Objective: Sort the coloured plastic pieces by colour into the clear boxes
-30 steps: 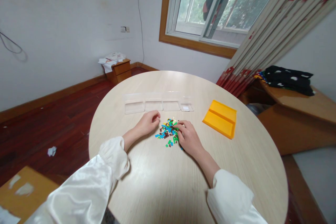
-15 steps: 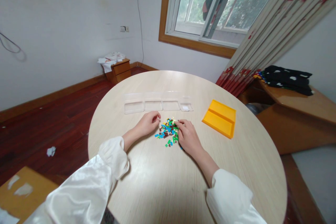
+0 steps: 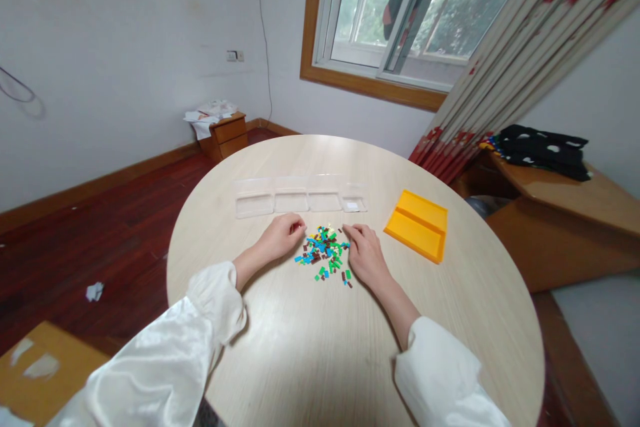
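A loose pile of small toy building bricks, in green, blue, brown, yellow and cream, lies on the round wooden table. Left of the pile is my left hand, its fingers curled in and pinched together; whatever they hold, if anything, is hidden. My right hand rests at the pile's right edge, index finger stretched out and thumb apart, with no brick visible in its grasp. Beyond the pile stands a row of clear plastic boxes, three larger and one smaller, lids raised.
A yellow two-part tray lies on the table to the right. Behind it are a curtain and a wooden desk with dark cloth on top. A small cabinet with papers stands in the far corner.
My right hand has drawn back to the right from the pile, uncovering several bricks on that side. My left hand has hardly moved.
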`<state>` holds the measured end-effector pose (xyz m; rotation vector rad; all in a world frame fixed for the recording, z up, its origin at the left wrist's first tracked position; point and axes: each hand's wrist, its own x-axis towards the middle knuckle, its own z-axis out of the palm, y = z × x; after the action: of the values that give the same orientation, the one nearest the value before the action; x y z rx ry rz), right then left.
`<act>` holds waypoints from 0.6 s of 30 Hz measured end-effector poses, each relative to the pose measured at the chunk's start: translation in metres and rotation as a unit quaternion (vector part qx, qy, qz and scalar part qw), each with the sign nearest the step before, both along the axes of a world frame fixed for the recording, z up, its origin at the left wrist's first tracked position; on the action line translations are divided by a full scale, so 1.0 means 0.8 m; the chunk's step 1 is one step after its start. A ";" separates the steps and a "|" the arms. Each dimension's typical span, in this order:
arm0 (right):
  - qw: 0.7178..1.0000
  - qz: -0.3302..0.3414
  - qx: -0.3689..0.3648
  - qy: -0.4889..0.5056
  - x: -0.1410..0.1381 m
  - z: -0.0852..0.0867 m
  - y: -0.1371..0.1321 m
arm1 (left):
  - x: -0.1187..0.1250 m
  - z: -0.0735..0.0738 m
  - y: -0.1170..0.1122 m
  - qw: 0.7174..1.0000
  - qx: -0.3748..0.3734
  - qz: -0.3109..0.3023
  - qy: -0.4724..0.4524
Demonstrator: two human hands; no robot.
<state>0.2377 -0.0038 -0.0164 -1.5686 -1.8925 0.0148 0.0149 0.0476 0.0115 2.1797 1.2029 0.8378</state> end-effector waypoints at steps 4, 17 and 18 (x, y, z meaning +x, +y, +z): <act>1.000 0.005 -0.012 0.001 0.000 0.001 0.001 | 0.001 0.004 -0.001 1.000 -0.006 0.016 0.011; 0.998 -0.039 0.005 -0.051 0.000 0.017 -0.003 | 0.000 0.002 -0.001 0.999 0.000 0.029 0.020; 0.998 -0.043 0.000 -0.053 0.000 0.017 -0.003 | 0.000 0.002 -0.001 0.999 -0.001 0.029 0.020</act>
<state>0.2378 -0.0063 -0.0026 -1.6781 -1.9033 -0.1086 0.0150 0.0469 0.0131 2.1786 1.2912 0.8191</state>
